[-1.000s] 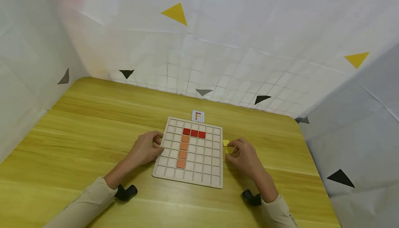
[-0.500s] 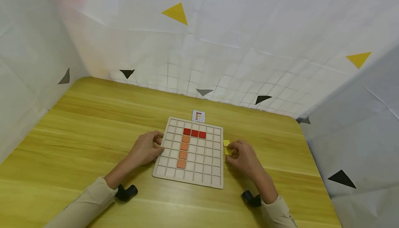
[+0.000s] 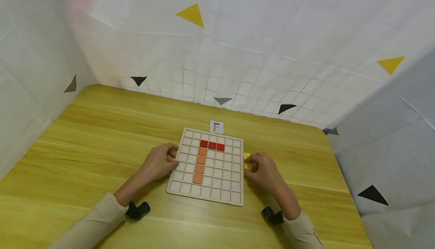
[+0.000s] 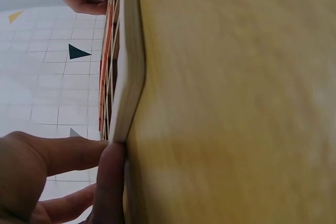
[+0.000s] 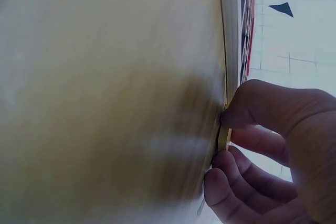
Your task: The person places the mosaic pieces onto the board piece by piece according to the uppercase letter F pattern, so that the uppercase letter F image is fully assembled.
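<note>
A wooden grid board (image 3: 217,184) lies on the table. Three red tiles (image 3: 212,145) form a row near its top, with a column of several orange tiles (image 3: 199,169) below the leftmost. My left hand (image 3: 159,161) holds the board's left edge; in the left wrist view its thumb (image 4: 111,177) presses against the rim. At the opposite edge, my right hand (image 3: 266,170) pinches a yellow tile (image 5: 224,136) between thumb and fingers, low over the table. Another yellow tile (image 3: 246,155) lies just beyond those fingertips, partly covered by them in the head view.
Touching the board's far edge is a small card (image 3: 216,127) printed with a coloured grid pattern. White sheets (image 3: 238,33) with black and yellow triangles surround the wooden table (image 3: 102,135). Black wrist mounts (image 3: 137,210) hang below both forearms.
My right hand has shifted slightly left, and its fingers cover more of the yellow tiles. The left hand, board and tiles on it stay put.
</note>
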`<state>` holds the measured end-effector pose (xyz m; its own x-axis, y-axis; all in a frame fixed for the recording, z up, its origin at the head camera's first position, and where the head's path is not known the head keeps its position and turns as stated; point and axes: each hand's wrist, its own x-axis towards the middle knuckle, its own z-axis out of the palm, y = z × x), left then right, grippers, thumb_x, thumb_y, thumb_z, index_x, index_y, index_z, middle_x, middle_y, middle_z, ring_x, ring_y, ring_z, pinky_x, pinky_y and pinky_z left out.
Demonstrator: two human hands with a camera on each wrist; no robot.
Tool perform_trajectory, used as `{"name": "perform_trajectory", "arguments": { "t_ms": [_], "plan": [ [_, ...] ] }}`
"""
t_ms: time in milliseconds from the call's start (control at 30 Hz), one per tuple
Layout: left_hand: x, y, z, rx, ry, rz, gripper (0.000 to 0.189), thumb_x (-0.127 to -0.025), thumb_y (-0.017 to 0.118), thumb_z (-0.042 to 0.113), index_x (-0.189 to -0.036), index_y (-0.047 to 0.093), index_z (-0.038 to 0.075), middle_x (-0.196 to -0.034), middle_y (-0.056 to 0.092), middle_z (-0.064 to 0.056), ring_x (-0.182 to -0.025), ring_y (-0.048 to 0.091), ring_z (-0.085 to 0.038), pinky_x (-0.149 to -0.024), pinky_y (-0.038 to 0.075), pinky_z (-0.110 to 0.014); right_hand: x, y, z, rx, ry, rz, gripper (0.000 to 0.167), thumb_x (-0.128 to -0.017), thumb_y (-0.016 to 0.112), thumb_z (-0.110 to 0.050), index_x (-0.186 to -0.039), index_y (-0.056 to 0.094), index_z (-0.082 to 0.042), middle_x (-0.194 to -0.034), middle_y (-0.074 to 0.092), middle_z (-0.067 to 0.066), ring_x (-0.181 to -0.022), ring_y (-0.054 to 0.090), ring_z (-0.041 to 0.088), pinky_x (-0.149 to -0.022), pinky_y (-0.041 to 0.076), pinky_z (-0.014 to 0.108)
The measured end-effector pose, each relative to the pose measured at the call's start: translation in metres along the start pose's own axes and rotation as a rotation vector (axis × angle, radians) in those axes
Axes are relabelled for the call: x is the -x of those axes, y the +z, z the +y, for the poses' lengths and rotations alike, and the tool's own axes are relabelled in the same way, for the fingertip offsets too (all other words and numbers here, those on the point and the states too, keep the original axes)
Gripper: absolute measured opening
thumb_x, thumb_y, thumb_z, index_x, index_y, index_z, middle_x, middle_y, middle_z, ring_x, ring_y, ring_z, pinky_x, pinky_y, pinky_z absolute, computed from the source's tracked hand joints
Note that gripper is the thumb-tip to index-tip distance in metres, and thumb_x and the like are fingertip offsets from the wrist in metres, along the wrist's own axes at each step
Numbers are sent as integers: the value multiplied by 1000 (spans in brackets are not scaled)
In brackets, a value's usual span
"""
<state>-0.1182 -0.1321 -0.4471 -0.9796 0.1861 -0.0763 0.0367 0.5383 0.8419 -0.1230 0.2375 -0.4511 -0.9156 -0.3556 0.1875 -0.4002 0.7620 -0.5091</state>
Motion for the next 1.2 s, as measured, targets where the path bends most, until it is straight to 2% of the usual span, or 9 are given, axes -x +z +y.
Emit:
{"name": "perform_trajectory", "arguments": {
  "t_ms": [333, 700, 1200],
  "plan": [
    [0, 0, 0, 14, -14, -6, 46, -84, 70, 0, -128, 59, -6, -100, 64, -13, -76, 65, -17, -50, 54, -29, 1, -1, -1, 4, 19, -9, 27, -70, 81, -2, -96, 72, -5, -85, 58, 1, -68, 52, 12, -59, 46, 27],
    [1, -1, 0, 13, -1, -14, 46, -84, 69, 0, -128, 59, -7, -100, 64, -13, -76, 65, -17, -50, 54, -30, -1, -8, -15, 22, -29, 7, 23, -72, 79, -2, -94, 72, -5, -85, 59, 1, -70, 53, 15, -59, 48, 28],
    [1, -1, 2, 13, 3, -10, 44, -84, 69, -1, -126, 59, -8, -100, 64, -14, -76, 65, -17, -50, 54, -30, -9, -6, -34, -20, -64, 8, 26, -71, 79, -1, -96, 72, -3, -89, 60, 3, -71, 56, 19, -60, 48, 26]
  ]
}}
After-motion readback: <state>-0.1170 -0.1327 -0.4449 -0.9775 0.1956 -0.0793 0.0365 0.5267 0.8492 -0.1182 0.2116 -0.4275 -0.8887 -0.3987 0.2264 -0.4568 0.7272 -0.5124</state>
